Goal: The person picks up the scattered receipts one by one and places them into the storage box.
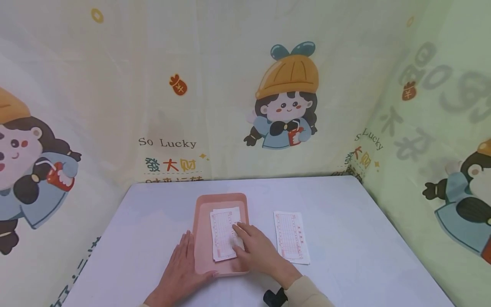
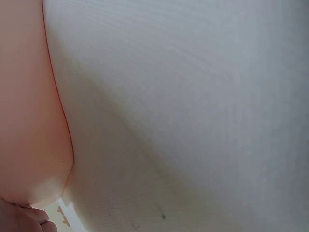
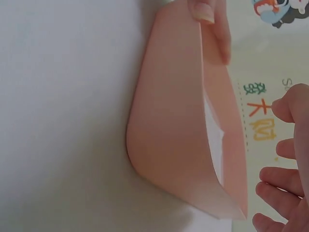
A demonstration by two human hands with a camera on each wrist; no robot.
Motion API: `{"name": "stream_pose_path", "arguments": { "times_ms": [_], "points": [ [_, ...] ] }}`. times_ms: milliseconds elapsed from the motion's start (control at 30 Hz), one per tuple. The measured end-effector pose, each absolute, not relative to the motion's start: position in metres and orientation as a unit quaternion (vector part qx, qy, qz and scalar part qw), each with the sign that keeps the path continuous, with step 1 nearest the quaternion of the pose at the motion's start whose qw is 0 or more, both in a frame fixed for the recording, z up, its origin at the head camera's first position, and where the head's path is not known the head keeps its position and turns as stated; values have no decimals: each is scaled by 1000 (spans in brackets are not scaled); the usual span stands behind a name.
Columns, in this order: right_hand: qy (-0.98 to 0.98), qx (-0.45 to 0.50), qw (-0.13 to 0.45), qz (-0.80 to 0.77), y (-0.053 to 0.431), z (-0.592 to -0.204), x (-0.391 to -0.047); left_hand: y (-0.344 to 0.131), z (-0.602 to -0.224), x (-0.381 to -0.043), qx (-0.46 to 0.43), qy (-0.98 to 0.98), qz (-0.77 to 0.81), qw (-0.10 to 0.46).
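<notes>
A pink rectangular tray (image 1: pixel 203 238) stands on the table with a small stack of white printed slips (image 1: pixel 224 234) inside. My left hand (image 1: pixel 182 268) lies along the tray's left side, fingers straight, its thumb at the near rim. Over the right part of the slips is my right hand (image 1: pixel 257 251), fingers spread and slightly bent. In the right wrist view, nothing shows between the fingers of this hand (image 3: pixel 287 179), which hover above the tray wall (image 3: pixel 169 106). The left thumb (image 3: pixel 205 12) hooks over the rim there. A second stack of slips (image 1: pixel 290 236) lies right of the tray.
The white table (image 1: pixel 333 213) meets a cloth backdrop (image 1: pixel 226 106) with cartoon prints at the back and sides. A black object (image 1: pixel 274 298), partly cut off, is beside the right sleeve (image 1: pixel 308 292) at the near edge.
</notes>
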State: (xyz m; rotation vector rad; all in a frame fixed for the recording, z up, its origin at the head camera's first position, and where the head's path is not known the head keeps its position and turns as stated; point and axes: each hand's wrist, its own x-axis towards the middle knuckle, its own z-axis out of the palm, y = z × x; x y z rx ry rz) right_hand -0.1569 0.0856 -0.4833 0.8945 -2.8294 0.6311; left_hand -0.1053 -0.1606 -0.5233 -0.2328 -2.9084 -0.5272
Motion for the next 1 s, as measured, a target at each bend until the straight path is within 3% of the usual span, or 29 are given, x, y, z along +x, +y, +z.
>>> {"name": "stream_pose_path", "arguments": {
  "times_ms": [367, 1000],
  "points": [
    [-931, 267, 86, 235, 120, -483, -160, -159, -518, -106, -62, -979, -187, 49],
    [-945, 213, 104, 228, 161, -494, -151, -158, -516, -106, -65, -979, -185, 50]
  ]
}}
